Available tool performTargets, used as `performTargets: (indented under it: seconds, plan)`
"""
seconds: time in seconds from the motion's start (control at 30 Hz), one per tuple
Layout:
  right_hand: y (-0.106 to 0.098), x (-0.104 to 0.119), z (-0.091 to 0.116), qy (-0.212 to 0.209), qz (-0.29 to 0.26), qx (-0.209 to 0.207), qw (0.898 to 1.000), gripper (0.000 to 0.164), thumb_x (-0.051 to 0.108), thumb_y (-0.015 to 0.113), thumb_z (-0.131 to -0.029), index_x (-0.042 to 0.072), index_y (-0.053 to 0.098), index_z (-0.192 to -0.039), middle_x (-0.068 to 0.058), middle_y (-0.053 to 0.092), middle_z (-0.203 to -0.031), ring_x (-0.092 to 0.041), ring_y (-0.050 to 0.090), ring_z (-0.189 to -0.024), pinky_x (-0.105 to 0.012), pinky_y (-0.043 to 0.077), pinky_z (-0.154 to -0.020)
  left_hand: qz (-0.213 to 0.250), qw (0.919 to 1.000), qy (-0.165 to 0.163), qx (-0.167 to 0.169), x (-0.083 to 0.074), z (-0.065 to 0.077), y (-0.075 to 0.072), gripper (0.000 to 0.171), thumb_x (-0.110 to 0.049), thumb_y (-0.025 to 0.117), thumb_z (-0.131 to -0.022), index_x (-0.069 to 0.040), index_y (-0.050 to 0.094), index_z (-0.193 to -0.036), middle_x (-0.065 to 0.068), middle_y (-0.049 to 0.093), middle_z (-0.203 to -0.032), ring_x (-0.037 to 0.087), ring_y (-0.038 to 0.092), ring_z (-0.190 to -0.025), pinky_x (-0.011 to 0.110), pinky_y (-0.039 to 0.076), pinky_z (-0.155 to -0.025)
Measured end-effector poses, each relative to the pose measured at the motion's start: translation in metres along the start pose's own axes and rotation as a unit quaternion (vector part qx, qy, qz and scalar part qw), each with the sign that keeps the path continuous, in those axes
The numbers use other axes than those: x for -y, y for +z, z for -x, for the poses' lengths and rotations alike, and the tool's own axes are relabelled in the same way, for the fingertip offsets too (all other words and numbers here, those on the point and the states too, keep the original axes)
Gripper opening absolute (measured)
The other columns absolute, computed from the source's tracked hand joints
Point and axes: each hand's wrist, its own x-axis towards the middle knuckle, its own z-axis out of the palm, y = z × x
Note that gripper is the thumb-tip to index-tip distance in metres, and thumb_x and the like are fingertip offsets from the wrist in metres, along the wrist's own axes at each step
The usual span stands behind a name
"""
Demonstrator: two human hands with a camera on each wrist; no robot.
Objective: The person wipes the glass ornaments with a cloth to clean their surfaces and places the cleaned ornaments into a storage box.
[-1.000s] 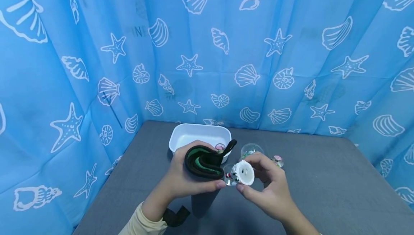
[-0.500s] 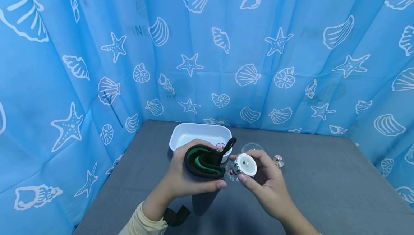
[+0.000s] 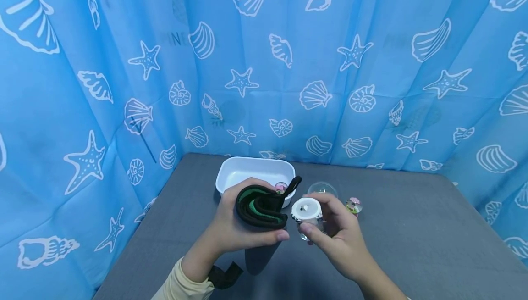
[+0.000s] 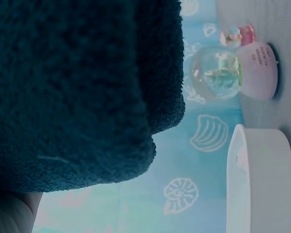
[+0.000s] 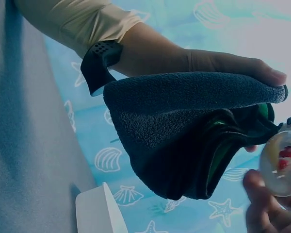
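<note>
In the head view, the person's left hand (image 3: 228, 224) grips a folded dark cloth (image 3: 264, 203) from its outer side, thumb along the near edge and fingers behind, a spread hold that seems meant to keep the folds together. The right hand (image 3: 342, 229) grasps a snow globe (image 3: 306, 210) above the grey table (image 3: 412, 231), just beside the cloth; thumb and fingers hold it from one side, leaving its white base uncovered and turned up. Behind stands a white tub (image 3: 243, 168), a small globe at its right end, with a clear globe (image 3: 323, 187) and another small one (image 3: 354, 205) farther right.

In the left wrist view, cloth fills much of the frame; beyond, the clear globe shows a pink base, which probably keeps it steady.

In the right wrist view, the right fingers curl around the held globe's glass, red figure inside; whether cloth and glass touch cannot be told
</note>
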Motion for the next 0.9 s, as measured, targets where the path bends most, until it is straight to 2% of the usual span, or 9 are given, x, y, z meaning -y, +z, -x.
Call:
performTargets:
  seconds: [0.1,0.2,0.4,0.6,0.73,0.9]
  plan:
    - [0.0003,-0.0003,-0.0004,0.002,-0.004,-0.017,1.000,0.050,-0.016,0.067,-0.094,-0.003,0.050,-0.139,-0.001,0.075,-0.098,-0.013,0.066,-0.070,-0.030,0.055,-0.053,0.000,1.0000,0.000,0.002,-0.0002,-0.0001,0.0005,0.066,-0.018,0.098,-0.075,-0.005,0.064,-0.130,0.012,0.072,-0.120,0.022,0.071,-0.107,0.037,0.061,-0.097]
    - [-0.0001,-0.0008,-0.0003,0.010,-0.023,-0.023,0.999,0.042,-0.018,0.067,-0.093,-0.006,0.048,-0.129,-0.002,0.077,-0.096,-0.011,0.067,-0.070,-0.029,0.056,-0.053,-0.001,1.0000,0.000,0.004,0.0003,-0.0003,0.0016,0.067,-0.018,0.099,-0.074,-0.004,0.063,-0.130,0.013,0.072,-0.121,0.023,0.071,-0.109,0.038,0.061,-0.099]
    - [-0.0005,0.0000,-0.0018,0.030,-0.054,0.005,0.998,0.036,-0.016,0.066,-0.094,-0.001,0.047,-0.120,0.000,0.075,-0.095,-0.008,0.063,-0.065,-0.030,0.053,-0.048,-0.008,0.9999,0.010,0.007,0.0022,-0.0007,0.0047,0.071,-0.015,0.099,-0.073,-0.007,0.061,-0.133,0.012,0.072,-0.126,0.025,0.071,-0.115,0.040,0.059,-0.104]
    - [-0.0006,0.0006,-0.0025,0.047,-0.059,0.023,0.997,0.033,-0.014,0.064,-0.097,0.000,0.048,-0.123,0.002,0.073,-0.094,-0.011,0.056,-0.058,-0.032,0.048,-0.041,-0.017,0.9996,0.017,0.013,0.0038,-0.0003,0.0066,0.073,-0.017,0.099,-0.073,-0.007,0.060,-0.134,0.012,0.071,-0.127,0.025,0.071,-0.116,0.040,0.060,-0.104]
    - [0.0002,0.0012,-0.0009,0.046,-0.059,0.039,0.996,0.034,-0.012,0.062,-0.099,0.001,0.053,-0.129,0.001,0.071,-0.100,-0.014,0.057,-0.060,-0.033,0.051,-0.043,-0.012,0.9995,0.020,0.021,0.0051,-0.0006,0.0075,0.074,-0.018,0.099,-0.073,-0.006,0.060,-0.134,0.012,0.071,-0.128,0.025,0.071,-0.117,0.041,0.059,-0.104]
    - [-0.0010,0.0015,0.0001,0.024,-0.072,0.063,0.995,0.039,-0.015,0.057,-0.100,-0.001,0.056,-0.136,0.000,0.067,-0.109,-0.018,0.058,-0.066,-0.033,0.054,-0.049,-0.004,0.9997,0.015,0.019,0.0055,0.0002,0.0077,0.074,-0.020,0.100,-0.073,-0.007,0.060,-0.135,0.014,0.071,-0.127,0.025,0.070,-0.115,0.040,0.060,-0.103]
